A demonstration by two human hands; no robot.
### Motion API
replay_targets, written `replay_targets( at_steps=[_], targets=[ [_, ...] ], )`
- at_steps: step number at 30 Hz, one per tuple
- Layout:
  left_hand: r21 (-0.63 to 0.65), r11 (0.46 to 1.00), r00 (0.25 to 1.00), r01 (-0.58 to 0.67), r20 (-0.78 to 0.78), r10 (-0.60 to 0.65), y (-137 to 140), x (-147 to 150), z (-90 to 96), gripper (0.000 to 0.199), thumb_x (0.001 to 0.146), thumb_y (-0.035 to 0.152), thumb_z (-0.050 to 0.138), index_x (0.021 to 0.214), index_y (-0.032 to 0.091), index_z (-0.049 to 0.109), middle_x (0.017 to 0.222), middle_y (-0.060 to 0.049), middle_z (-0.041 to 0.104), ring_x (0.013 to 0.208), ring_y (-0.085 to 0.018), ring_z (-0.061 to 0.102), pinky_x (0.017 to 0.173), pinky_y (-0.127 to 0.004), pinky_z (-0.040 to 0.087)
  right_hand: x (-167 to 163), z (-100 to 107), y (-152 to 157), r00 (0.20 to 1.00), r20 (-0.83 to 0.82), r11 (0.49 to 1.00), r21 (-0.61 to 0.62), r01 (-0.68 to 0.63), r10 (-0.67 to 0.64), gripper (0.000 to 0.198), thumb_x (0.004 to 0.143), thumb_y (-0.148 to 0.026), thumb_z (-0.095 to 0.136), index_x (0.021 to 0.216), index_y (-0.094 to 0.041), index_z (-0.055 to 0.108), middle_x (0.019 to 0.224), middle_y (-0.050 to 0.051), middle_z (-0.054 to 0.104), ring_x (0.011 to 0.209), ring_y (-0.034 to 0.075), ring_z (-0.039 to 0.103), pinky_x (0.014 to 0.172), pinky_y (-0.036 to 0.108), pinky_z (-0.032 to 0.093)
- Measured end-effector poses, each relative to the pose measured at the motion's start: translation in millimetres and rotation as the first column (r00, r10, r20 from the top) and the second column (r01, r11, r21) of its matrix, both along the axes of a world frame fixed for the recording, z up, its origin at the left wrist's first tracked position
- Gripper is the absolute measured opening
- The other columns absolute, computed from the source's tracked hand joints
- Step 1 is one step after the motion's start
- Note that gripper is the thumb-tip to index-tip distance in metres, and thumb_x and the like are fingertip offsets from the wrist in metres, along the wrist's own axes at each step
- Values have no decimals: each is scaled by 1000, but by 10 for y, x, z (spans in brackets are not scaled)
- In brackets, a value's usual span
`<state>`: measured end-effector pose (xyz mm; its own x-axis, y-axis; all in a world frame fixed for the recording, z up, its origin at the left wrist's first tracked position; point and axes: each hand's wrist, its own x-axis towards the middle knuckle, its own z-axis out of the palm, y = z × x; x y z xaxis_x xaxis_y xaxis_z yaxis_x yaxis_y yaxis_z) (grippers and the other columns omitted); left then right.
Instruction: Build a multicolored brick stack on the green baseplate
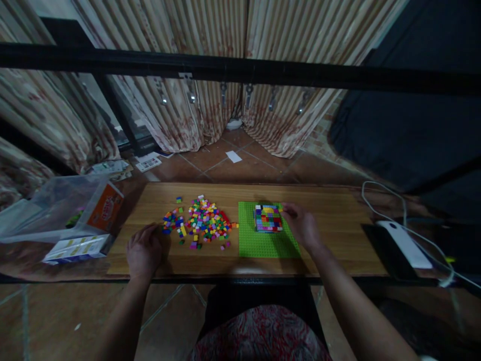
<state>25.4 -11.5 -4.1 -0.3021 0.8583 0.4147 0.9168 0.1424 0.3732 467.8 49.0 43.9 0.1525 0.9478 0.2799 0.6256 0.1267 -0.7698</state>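
My right hand is at the right side of a block structure made of many-coloured toy building bricks. Its thumb and fingers pinch a small yellow brick near the structure's upper right corner; whether that brick touches it I cannot tell. The structure stands on a green studded baseplate. My left hand rests on the wooden tabletop, fingers laid loosely on the wood with nothing visible in them. Just right of it lies a loose pile of small coloured bricks.
A clear plastic bin with an orange label and a white-and-blue box stand at the left. On the right are a white device, a dark flat panel and a white cable. A black bar crosses beyond the table.
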Motion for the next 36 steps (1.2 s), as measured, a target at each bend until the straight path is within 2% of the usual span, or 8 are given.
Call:
replay_targets(
  at_steps=[7, 16, 21, 30, 33, 36],
  targets=[
    [-20, 1000, 1000, 6, -3, -6, 13, 1, 1, 36, 85, 20, 39, 107, 14, 67, 115, -12, 67, 105, -27, 59, 96, -43, 44, 2, 32, 191, 941, 264, 977, -35, -210, 212, 25, 79, -18, 56, 101, -21, 68, 89, 5, 71, 78, 18, 67, 78, 32, 53],
    [-7, 1000, 1000, 4, 13, -4, 9, 15, 1, 37, 87, 23, 38, 108, 15, 67, 115, -11, 67, 107, -25, 59, 99, -42, 43, -19, 95, 269, 918, 312, 968, -32, -249, 247, 22, 76, -15, 57, 95, -20, 66, 85, 4, 69, 74, 18, 65, 74, 32, 53],
    [-22, 999, 999, -23, 29, 23, 6, 20, -5, 36, 86, 22, 39, 107, 17, 67, 117, -10, 66, 108, -25, 57, 100, -42, 42, 8, 46, 270, 949, 225, 975, -33, -220, 222, 22, 75, -20, 59, 95, -18, 66, 89, 7, 69, 74, 18, 66, 73, 33, 53],
    [-29, 999, 998, -17, 57, 18, -1, 36, 16, 36, 84, 19, 40, 107, 18, 67, 118, -8, 66, 108, -24, 57, 101, -40, 41, 73, -163, 291, 996, 26, 996, -21, -84, 85, 29, 75, -41, 63, 92, -17, 68, 90, 8, 70, 78, 21, 66, 76, 36, 53],
    [-25, 999, 998, -26, 64, 28, 1, 39, 9, 36, 84, 20, 40, 107, 19, 68, 117, -8, 66, 109, -24, 57, 101, -40, 41, 65, -228, 307, 997, -79, 999, -37, -24, 21, 34, 71, -45, 67, 90, -16, 70, 89, 8, 71, 77, 20, 65, 76, 37, 53],
    [-25, 999, 999, -23, 48, 24, 2, 44, 9, 36, 85, 21, 39, 107, 17, 68, 116, -9, 67, 108, -24, 57, 101, -39, 41, 25, -293, 320, 965, -257, 994, -111, 22, -50, 40, 64, -48, 73, 89, -17, 71, 88, 8, 72, 76, 20, 65, 75, 39, 54]
  ],
)
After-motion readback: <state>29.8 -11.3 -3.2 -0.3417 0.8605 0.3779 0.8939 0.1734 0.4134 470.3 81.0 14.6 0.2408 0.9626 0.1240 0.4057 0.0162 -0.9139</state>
